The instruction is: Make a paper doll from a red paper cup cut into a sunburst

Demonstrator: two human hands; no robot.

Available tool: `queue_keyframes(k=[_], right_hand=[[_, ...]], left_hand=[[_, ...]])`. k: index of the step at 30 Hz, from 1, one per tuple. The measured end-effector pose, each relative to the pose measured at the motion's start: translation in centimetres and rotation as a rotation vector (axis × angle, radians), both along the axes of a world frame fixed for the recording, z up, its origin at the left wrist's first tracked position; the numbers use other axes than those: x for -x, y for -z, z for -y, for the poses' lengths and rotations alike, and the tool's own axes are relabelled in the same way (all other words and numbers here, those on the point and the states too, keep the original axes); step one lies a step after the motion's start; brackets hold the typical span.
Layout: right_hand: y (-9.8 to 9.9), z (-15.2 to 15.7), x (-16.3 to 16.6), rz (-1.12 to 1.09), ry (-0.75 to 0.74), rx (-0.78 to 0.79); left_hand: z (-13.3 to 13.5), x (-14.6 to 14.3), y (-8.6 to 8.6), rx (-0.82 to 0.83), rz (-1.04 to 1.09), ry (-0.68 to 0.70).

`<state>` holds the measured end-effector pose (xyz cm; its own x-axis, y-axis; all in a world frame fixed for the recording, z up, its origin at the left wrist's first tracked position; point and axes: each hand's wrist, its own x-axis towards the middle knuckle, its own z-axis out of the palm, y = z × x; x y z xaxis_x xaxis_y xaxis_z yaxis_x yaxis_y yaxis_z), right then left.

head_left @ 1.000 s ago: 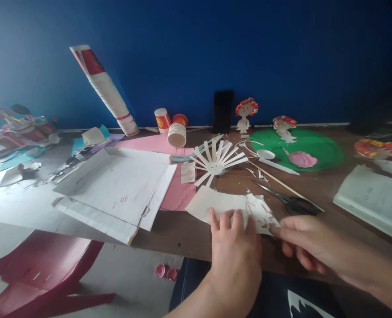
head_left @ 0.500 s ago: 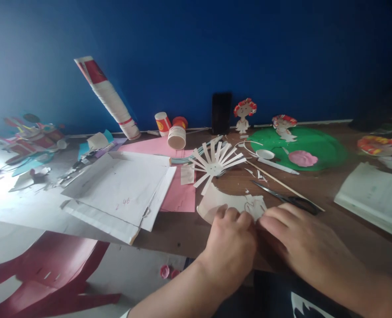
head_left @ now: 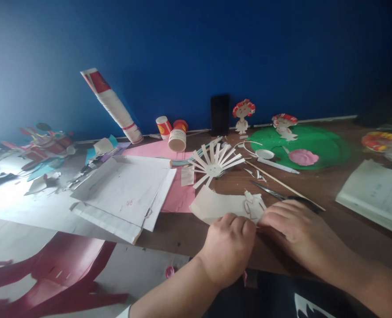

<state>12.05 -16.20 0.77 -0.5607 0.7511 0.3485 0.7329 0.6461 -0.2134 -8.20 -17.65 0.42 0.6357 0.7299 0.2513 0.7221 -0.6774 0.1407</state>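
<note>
A cream paper sheet [head_left: 216, 204] with cut-out shapes at its right end lies on the brown table [head_left: 315, 190] near the front edge. My left hand [head_left: 229, 247] is curled on the near edge of this sheet, fingers bent and pressed onto it. My right hand [head_left: 295, 229] lies beside it, fingers closed on the sheet's cut right end. Black-handled scissors [head_left: 282, 195] lie just beyond my right hand, partly hidden by it.
A slit white paper cup fanned flat [head_left: 214, 164], a thin wooden stick [head_left: 282, 184], a green disc [head_left: 302, 141] with paper dolls, a leaning cup stack [head_left: 113, 106], a black phone [head_left: 220, 114], white paper stacks [head_left: 123, 190], an open book [head_left: 375, 194] and a red chair [head_left: 50, 278] surround the work spot.
My left hand went from flat on the sheet to curled. My right hand moved left and closed on the sheet's cut end. The view shifted slightly.
</note>
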Motion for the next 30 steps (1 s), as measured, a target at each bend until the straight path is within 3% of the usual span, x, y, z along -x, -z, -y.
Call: queue_keyframes(k=[17,22,30], right_hand=[[-0.5,1.2,0.0,0.007,-0.079,-0.061],[0.1,2.6,-0.5,-0.022,-0.084,-0.189],[0.6,4.8,-0.7,0.018,0.05,-0.216]], left_hand=[[-0.1,0.3,-0.5,0.078,0.034,-0.016],[0.5,0.5,-0.5,0.039,-0.035,0.041],[1.3,1.3,-0.8,0.005,-0.114,0.133]])
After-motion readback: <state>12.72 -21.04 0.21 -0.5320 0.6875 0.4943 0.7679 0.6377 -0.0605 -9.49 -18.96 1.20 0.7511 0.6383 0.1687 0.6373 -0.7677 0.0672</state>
